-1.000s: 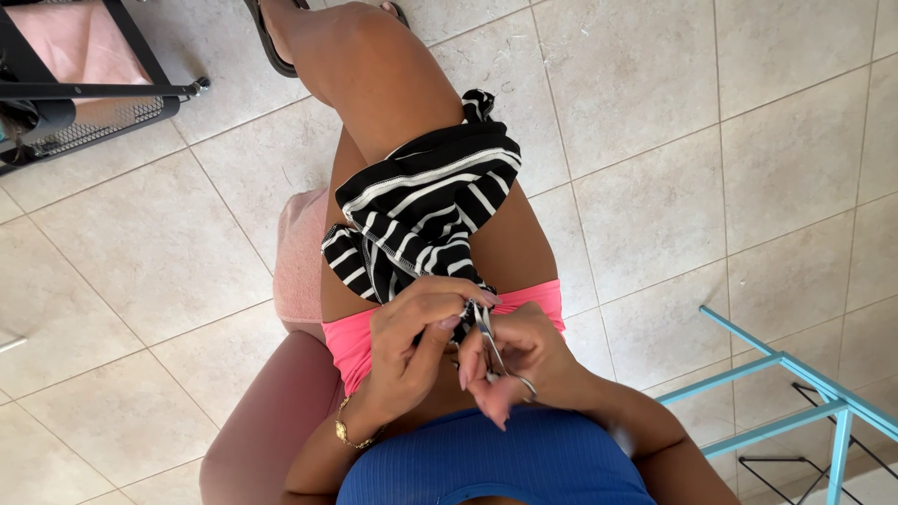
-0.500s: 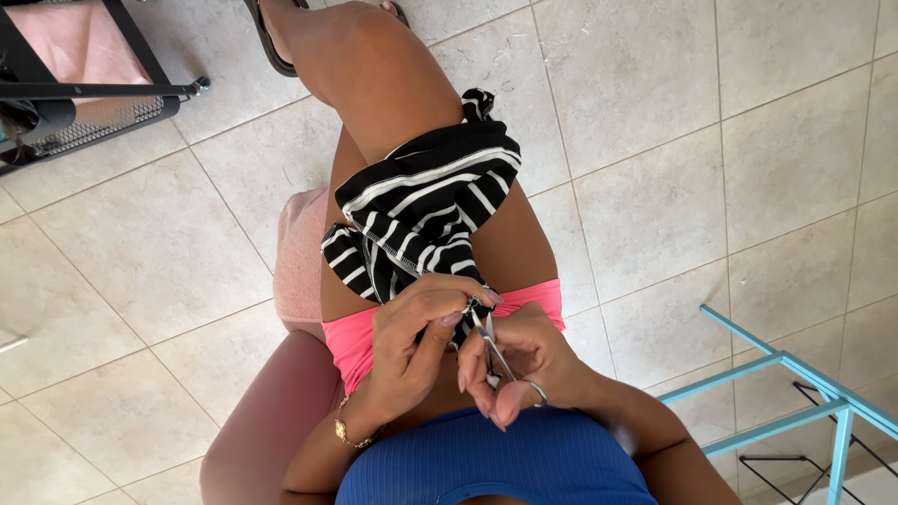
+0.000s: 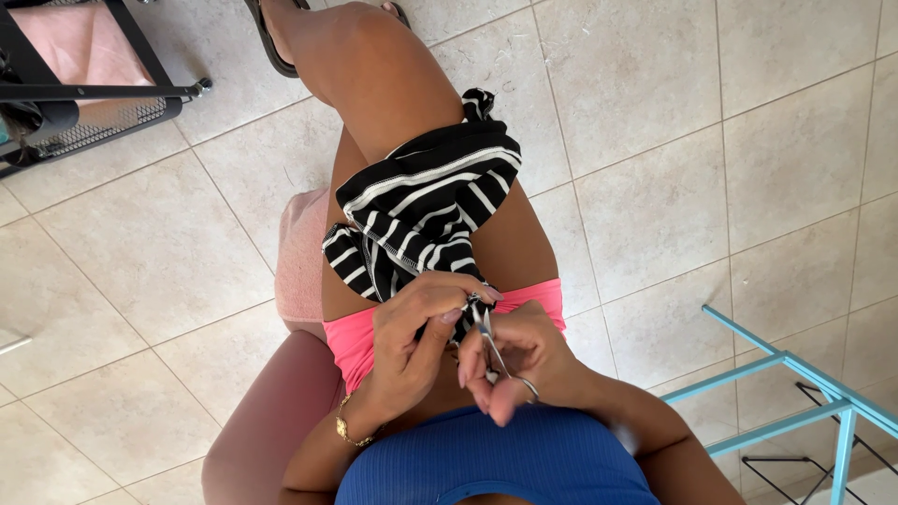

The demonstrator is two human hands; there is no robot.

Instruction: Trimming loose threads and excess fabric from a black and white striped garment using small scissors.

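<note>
The left hand [image 3: 416, 341] pinches the near edge of a black-and-white striped garment [image 3: 426, 210]; just beside it, the right hand [image 3: 524, 360] grips small scissors [image 3: 491, 351] touching that edge.

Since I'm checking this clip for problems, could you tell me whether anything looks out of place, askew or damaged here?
Nothing stands out. The left hand pinches an edge of the striped black-and-white garment draped over the thigh, and the right hand holds small scissors at that edge. No tear shows in the fabric, though the spot at the blades is hidden.
</note>
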